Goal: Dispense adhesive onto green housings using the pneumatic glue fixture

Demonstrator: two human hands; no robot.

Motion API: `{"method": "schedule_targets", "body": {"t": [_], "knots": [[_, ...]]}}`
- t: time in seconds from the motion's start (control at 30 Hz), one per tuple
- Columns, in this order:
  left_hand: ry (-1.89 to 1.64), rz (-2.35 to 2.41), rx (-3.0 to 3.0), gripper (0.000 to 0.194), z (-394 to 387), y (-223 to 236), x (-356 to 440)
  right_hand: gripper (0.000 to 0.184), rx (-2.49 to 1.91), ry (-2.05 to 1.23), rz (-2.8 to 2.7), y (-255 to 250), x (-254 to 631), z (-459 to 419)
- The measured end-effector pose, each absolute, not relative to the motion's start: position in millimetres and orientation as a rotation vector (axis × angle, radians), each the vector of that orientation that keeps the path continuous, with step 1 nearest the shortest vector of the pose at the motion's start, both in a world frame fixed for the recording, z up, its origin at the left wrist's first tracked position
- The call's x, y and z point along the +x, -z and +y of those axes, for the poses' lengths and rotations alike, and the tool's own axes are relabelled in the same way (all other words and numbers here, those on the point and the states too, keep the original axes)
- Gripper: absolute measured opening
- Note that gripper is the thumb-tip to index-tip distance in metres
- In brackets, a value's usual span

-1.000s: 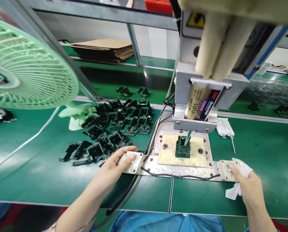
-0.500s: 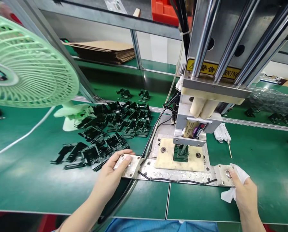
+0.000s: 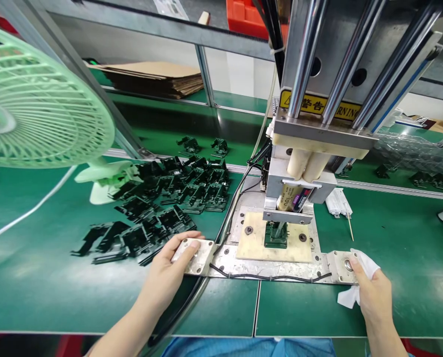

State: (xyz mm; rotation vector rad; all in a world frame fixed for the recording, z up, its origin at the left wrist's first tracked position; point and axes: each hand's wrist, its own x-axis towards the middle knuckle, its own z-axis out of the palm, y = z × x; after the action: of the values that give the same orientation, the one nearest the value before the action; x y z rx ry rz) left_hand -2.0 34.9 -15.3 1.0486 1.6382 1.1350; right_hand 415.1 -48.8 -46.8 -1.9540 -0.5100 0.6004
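My left hand [image 3: 173,270] is wrapped around the left metal button block [image 3: 205,255] of a press, thumb lying on its top. At the other end, my right hand [image 3: 375,292] has its thumb at the round button of the right block [image 3: 336,267]. A crumpled white cloth [image 3: 366,264] is tucked in that hand, with a corner hanging below. Between them, a black plastic part [image 3: 276,235] sits in the cream fixture plate [image 3: 251,252]. The press head [image 3: 286,216] stands over this part, its lower tip down at it.
Many black plastic parts [image 3: 165,186] lie piled left of the press. A green fan [image 3: 50,104] stands at far left. Cables [image 3: 197,297] run past my left hand over the table edge. White pieces and a thin stick [image 3: 351,229] lie right of the press.
The whole view has shifted slightly, so things sit a little further left. Both hands keep their places on the blocks, and the press head looks the same.
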Motion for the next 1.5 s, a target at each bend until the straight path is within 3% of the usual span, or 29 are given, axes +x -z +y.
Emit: {"method": "schedule_targets", "body": {"t": [0.93, 1.5], "knots": [[-1.156, 1.635, 1.064, 0.066, 35, 12, 1, 0.074, -1.953, -0.612, -0.456, 43, 413, -53], [-1.197, 1.661, 1.082, 0.057, 33, 17, 1, 0.065, -1.892, -0.540, -0.527, 39, 407, -52]]}}
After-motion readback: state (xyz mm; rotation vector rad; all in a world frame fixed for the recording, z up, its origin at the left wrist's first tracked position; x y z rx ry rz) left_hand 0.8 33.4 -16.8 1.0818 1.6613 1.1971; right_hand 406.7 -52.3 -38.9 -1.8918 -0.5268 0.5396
